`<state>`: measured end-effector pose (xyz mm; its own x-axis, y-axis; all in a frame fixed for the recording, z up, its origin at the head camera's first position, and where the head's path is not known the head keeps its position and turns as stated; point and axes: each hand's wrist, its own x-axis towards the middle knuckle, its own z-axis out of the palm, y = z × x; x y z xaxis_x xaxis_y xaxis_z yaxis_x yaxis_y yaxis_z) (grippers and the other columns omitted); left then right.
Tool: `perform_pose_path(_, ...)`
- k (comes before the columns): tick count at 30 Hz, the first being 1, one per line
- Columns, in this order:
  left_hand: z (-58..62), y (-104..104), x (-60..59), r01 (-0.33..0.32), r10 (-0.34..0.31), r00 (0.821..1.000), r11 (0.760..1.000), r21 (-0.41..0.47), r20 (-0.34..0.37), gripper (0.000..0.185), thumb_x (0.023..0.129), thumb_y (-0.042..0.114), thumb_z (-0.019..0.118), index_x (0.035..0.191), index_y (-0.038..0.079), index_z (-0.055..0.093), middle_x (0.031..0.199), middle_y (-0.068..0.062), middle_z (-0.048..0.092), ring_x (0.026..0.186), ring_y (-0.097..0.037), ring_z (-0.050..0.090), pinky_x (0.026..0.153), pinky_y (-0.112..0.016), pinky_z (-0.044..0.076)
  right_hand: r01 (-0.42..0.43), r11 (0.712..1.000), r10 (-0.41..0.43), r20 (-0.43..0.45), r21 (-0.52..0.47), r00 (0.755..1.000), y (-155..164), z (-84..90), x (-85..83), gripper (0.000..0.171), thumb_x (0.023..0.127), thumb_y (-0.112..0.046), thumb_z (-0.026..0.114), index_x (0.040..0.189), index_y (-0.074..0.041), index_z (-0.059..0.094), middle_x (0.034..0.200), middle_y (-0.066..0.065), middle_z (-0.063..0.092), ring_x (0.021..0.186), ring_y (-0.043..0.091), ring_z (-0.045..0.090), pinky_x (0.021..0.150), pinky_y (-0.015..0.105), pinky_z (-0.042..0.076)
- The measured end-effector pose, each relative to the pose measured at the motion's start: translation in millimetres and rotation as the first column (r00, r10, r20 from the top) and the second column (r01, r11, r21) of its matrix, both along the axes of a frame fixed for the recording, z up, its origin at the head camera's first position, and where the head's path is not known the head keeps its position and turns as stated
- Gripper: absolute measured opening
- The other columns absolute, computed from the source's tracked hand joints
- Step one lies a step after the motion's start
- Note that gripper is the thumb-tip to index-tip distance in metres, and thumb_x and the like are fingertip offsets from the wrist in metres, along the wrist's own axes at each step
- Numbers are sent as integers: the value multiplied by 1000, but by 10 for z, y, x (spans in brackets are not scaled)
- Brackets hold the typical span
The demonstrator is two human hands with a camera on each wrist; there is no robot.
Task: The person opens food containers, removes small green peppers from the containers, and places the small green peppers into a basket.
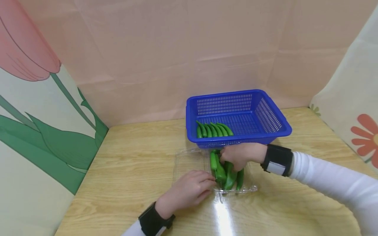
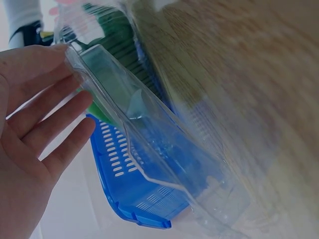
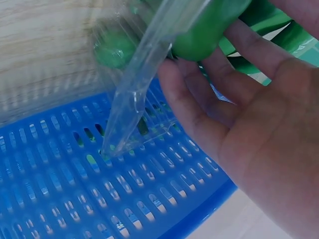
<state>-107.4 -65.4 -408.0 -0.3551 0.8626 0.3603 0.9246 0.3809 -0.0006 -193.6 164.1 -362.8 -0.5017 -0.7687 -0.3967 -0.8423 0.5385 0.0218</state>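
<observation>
A clear plastic clamshell box (image 1: 251, 188) lies on the table with its lid (image 1: 189, 162) folded out to the left. Inside it are several long green peppers (image 1: 230, 178). My right hand (image 1: 239, 155) reaches in from the right over the box's far end, and its fingers curl about a green pepper (image 3: 214, 30). The box wall partly hides that grip in the right wrist view. On the near left side my left hand (image 1: 190, 188) touches the box edge with its fingertips, fingers loosely extended, as the left wrist view also shows.
A blue plastic basket (image 1: 239, 139) stands just behind the box, close to the back wall. A row of several slim green peppers (image 1: 214, 130) lies in its left part. Patterned cloths (image 1: 44, 114) border the wooden table (image 1: 133, 157).
</observation>
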Motion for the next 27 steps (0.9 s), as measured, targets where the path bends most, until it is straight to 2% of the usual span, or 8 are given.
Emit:
perform_pose_path(6, -7, 4, 3, -2, 2, 1000, 1000, 4, 4, 25, 87, 22, 66, 112, 15, 67, 116, 3, 66, 111, -9, 59, 103, -23, 43, -16, 1000, 16, 2, -1, 1000, -17, 18, -19, 21, 66, -23, 80, 82, -19, 66, 79, -6, 59, 73, 11, 54, 62, 25, 47)
perform_pose_path(12, -14, 2, 3, 3, -3, 1000, 1000, 4, -12, 24, 87, 22, 66, 111, 16, 68, 115, 3, 66, 111, -9, 59, 104, -23, 43, 59, 998, -59, 83, 3, 995, -23, 21, -23, 22, 67, -17, 79, 84, -20, 65, 73, -10, 60, 66, 6, 52, 58, 21, 47)
perform_pose_path(18, -7, 3, -3, 3, -4, 1000, 1000, -2, -16, 23, 88, 22, 66, 110, 15, 68, 115, 3, 66, 111, -9, 59, 103, -22, 43, 37, 999, -35, 111, -19, 993, 7, 13, -40, 23, 67, -13, 77, 87, -18, 68, 79, -9, 60, 72, 5, 52, 63, 20, 48)
perform_pose_path(22, -3, 4, -4, 8, -8, 1000, 1000, 6, -5, 22, 88, 21, 66, 109, 15, 68, 114, 2, 66, 111, -10, 59, 103, -22, 44, 10, 999, -7, 96, -33, 995, 25, 41, -35, 23, 65, -15, 79, 85, -19, 70, 79, -8, 60, 73, 6, 53, 64, 21, 48)
perform_pose_path(27, -3, 5, -4, 10, -10, 1000, 1000, 19, -9, 21, 87, 20, 66, 107, 15, 69, 113, 2, 67, 110, -10, 60, 101, -22, 45, 52, 998, -47, 122, -39, 991, 44, 107, -2, 29, 66, -14, 79, 93, -21, 73, 85, -9, 65, 79, 7, 58, 69, 22, 50)
